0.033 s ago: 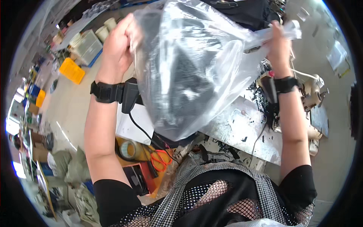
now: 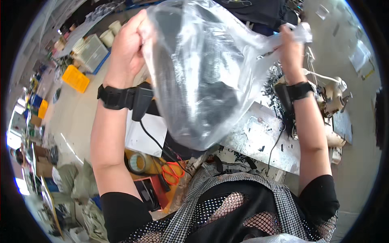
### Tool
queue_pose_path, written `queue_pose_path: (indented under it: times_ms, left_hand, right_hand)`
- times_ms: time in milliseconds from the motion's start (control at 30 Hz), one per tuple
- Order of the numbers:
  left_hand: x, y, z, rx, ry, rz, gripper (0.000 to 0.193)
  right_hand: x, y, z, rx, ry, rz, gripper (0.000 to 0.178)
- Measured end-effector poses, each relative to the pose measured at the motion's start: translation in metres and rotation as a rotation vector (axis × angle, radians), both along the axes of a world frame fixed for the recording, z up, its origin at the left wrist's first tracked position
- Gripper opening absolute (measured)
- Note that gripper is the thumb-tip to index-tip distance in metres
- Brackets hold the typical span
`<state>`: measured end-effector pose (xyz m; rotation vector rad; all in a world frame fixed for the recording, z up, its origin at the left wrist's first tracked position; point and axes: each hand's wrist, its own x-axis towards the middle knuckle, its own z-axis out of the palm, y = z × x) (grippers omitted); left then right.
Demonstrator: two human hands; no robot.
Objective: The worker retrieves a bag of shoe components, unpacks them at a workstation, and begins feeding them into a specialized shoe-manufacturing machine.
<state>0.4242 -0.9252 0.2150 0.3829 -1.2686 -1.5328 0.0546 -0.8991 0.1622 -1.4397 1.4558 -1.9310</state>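
A large clear plastic bag point(image 2: 190, 77) is held up in front of me, with dark shapes inside or behind it; I cannot tell which. My left hand point(image 2: 129, 50) is closed on the bag's upper left edge. At the other side, my right hand point(image 2: 291, 54) grips a bunched, twisted part of the bag, whose loose end sticks out past the fingers. The bag hides the middle of the worktable point(image 2: 259, 133) and whatever lies there. Each wrist wears a black strap with a dark device.
A sewing machine point(image 2: 334, 99) stands to the right, with dark scraps littering the table. Lower left are a white sheet point(image 2: 146, 133), a tape roll point(image 2: 137, 163) and orange-handled scissors point(image 2: 173, 173). A yellow crate point(image 2: 75, 78) sits on the floor. Black cloth point(image 2: 259, 11) lies at the back.
My right hand has moved a little to the left with the gathered part of the bag. The bag has shifted and its folds have changed shape. My left hand keeps its hold.
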Motion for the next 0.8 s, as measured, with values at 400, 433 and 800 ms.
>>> queue_pose_path:
  times_ms: [400,433,800]
  left_hand:
    - [-0.153,-0.017,-0.004,-0.190,-0.367,-0.276,0.034]
    - [-0.162,-0.017,-0.008,-0.159,-0.366,-0.351,0.036]
    - [-0.057,-0.052,-0.074,-0.256,-0.839,-0.106,0.038]
  right_hand:
    - [0.004,0.030,-0.022,0.177,0.205,0.302,0.054]
    - [0.019,0.039,-0.003,0.145,0.145,0.481,0.070]
    - [0.060,0.023,-0.003,0.342,0.127,0.487,0.012]
